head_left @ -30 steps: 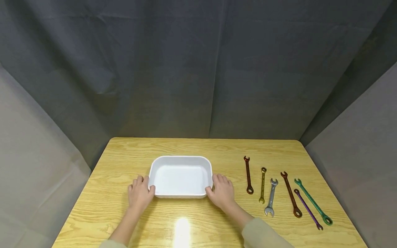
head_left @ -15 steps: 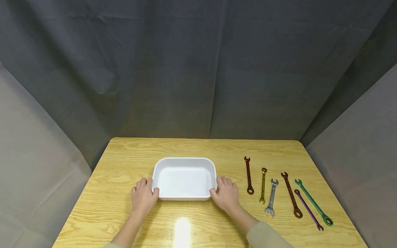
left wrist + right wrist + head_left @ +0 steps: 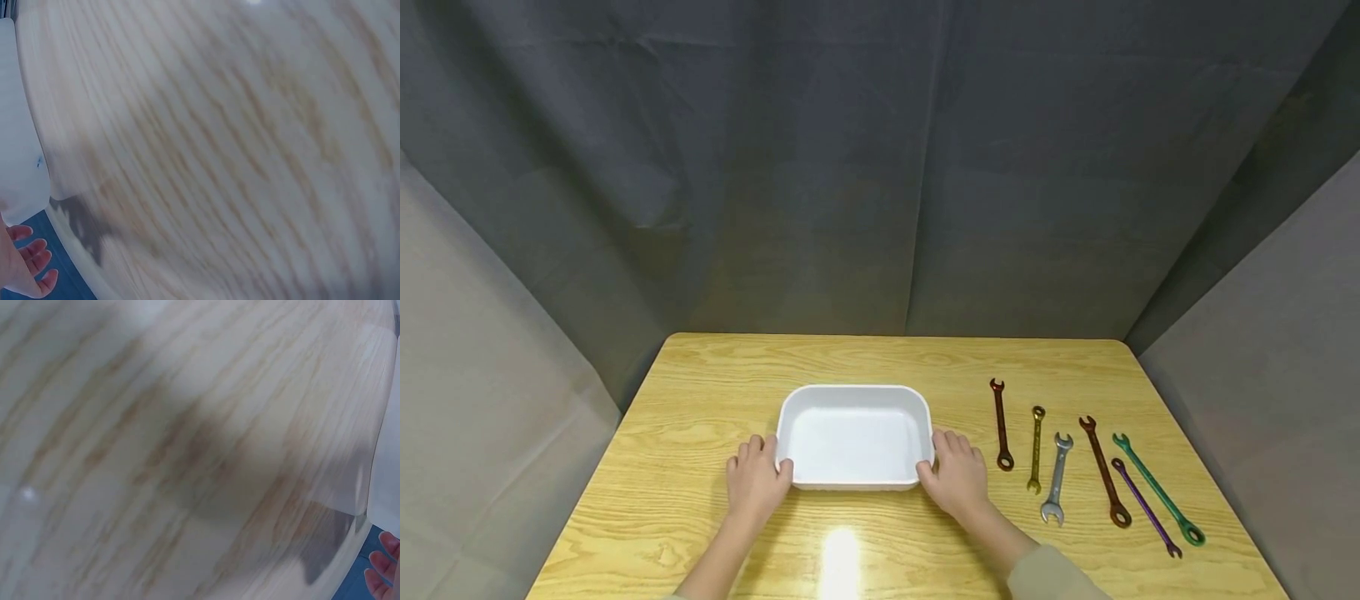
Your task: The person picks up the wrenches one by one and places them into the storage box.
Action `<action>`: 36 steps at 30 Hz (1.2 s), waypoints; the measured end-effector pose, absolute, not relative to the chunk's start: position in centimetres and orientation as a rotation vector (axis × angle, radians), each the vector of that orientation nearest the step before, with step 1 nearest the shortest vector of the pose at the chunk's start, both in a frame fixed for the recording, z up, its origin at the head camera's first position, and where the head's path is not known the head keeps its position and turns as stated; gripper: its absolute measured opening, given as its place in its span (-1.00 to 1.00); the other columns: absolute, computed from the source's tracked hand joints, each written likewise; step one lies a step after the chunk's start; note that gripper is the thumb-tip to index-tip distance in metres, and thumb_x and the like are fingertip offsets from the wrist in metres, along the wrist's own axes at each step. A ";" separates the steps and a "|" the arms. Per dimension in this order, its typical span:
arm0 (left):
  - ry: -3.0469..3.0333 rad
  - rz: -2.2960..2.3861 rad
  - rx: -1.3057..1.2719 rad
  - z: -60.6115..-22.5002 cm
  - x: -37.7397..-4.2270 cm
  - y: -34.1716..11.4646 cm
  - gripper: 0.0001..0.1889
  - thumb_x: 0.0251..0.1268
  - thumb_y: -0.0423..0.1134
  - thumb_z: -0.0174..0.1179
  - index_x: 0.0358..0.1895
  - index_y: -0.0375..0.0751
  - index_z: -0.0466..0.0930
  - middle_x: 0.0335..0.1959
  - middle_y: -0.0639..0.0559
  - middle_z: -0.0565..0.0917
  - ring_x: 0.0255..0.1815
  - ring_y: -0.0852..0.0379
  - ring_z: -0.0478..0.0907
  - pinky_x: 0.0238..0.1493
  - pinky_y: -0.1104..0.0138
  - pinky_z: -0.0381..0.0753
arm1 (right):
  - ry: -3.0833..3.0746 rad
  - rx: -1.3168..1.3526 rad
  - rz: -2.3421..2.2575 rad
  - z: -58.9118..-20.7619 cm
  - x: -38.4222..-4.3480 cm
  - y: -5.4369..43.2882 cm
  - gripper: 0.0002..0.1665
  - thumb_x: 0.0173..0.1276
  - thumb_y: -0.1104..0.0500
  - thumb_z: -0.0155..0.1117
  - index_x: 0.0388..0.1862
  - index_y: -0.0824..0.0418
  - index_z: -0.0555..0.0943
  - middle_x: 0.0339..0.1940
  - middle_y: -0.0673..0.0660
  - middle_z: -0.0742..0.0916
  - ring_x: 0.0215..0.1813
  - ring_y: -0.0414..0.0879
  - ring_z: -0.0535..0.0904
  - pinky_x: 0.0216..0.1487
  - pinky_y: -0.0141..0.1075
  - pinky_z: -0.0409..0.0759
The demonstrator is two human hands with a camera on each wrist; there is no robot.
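A white rectangular tray [image 3: 854,442] with rounded corners and nothing in it is near the middle of the table in the head view. My left hand [image 3: 758,479] grips its left side, thumb at the near left corner and fingers along the outside. On the opposite side my right hand [image 3: 957,475] holds it likewise, thumb at the near right corner. In the left wrist view, curled fingers [image 3: 36,257] show just below the tray's outer wall [image 3: 19,137]. At the right wrist view's edge, fingertips [image 3: 378,584] appear below the tray wall [image 3: 386,462].
Right of the tray lie several wrenches, spread apart: a dark red one [image 3: 1001,425], a gold one [image 3: 1036,450], a silver open-ended wrench [image 3: 1057,479], a brown one [image 3: 1105,472], a purple one [image 3: 1146,508] and a green one [image 3: 1159,490]. A dark curtain [image 3: 805,167] hangs behind the wooden table [image 3: 647,500].
Both hands have moved the tray to the right and slightly towards me, keeping their hold on its sides. The wrenches have stayed where they were.
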State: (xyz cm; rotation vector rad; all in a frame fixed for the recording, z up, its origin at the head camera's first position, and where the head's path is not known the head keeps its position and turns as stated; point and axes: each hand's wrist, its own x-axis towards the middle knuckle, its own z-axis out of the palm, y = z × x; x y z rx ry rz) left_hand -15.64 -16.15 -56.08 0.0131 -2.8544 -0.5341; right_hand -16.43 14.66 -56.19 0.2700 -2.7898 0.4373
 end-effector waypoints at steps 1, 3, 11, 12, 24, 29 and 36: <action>-2.856 -0.534 0.011 -56.1 -15.6 -16.1 -0.57 0.13 -0.11 0.00 0.00 -0.33 0.47 -0.11 -0.22 0.47 -0.12 -0.17 0.36 -0.11 -0.02 0.26 | -2.792 0.265 0.441 -56.2 -16.4 14.7 -0.48 0.06 -0.02 0.09 -0.01 0.21 0.49 -0.26 0.10 0.59 -0.26 0.00 0.45 -0.30 -0.12 0.41; -2.859 -0.537 0.010 -56.0 -15.5 -15.9 -0.58 0.13 -0.11 0.01 -0.01 -0.33 0.46 -0.12 -0.21 0.47 -0.12 -0.16 0.36 -0.12 -0.02 0.27 | -2.793 0.258 0.453 -56.2 -16.3 14.9 -0.49 0.06 -0.02 0.07 -0.03 0.20 0.50 -0.27 0.09 0.59 -0.28 -0.01 0.44 -0.31 -0.14 0.40; -2.868 -0.556 -0.003 -56.0 -15.3 -15.2 -0.57 0.13 -0.10 0.01 0.00 -0.32 0.48 -0.10 -0.20 0.48 -0.11 -0.15 0.36 -0.11 -0.01 0.27 | -2.776 0.236 0.468 -56.1 -15.7 15.5 -0.58 0.03 0.00 0.12 -0.15 0.20 0.50 -0.27 0.11 0.60 -0.31 0.00 0.45 -0.34 -0.14 0.40; -2.870 -0.559 -0.002 -56.1 -15.3 -15.1 -0.57 0.13 -0.10 0.02 0.01 -0.32 0.48 -0.10 -0.20 0.48 -0.10 -0.14 0.36 -0.11 -0.01 0.27 | -2.775 0.231 0.464 -56.1 -15.7 15.6 -0.57 0.03 0.00 0.13 -0.14 0.20 0.50 -0.27 0.11 0.60 -0.30 0.00 0.45 -0.34 -0.13 0.40; -2.854 -0.553 -0.030 -56.1 -14.7 -14.0 -0.57 0.12 -0.10 0.05 -0.02 -0.33 0.49 -0.12 -0.19 0.48 -0.12 -0.13 0.37 -0.12 -0.01 0.29 | -2.761 0.204 0.460 -56.2 -15.0 16.6 -0.60 0.00 0.01 0.15 -0.19 0.20 0.52 -0.32 0.10 0.59 -0.31 0.01 0.45 -0.38 -0.15 0.38; -2.844 -0.541 -0.029 -56.2 -14.6 -13.6 -0.57 0.12 -0.10 0.04 -0.02 -0.33 0.50 -0.12 -0.18 0.48 -0.14 -0.12 0.37 -0.14 0.01 0.29 | -2.765 0.193 0.469 -56.2 -14.8 16.9 -0.59 -0.03 0.01 0.13 -0.20 0.20 0.52 -0.32 0.09 0.60 -0.32 0.00 0.45 -0.40 -0.17 0.35; -2.846 -0.533 -0.031 -56.1 -14.4 -13.2 -0.59 0.11 -0.10 0.04 -0.04 -0.32 0.50 -0.14 -0.16 0.48 -0.17 -0.11 0.37 -0.15 0.02 0.29 | -2.751 0.182 0.484 -56.1 -14.6 17.2 -0.60 -0.04 0.02 0.14 -0.21 0.20 0.53 -0.34 0.09 0.60 -0.35 -0.01 0.44 -0.43 -0.20 0.33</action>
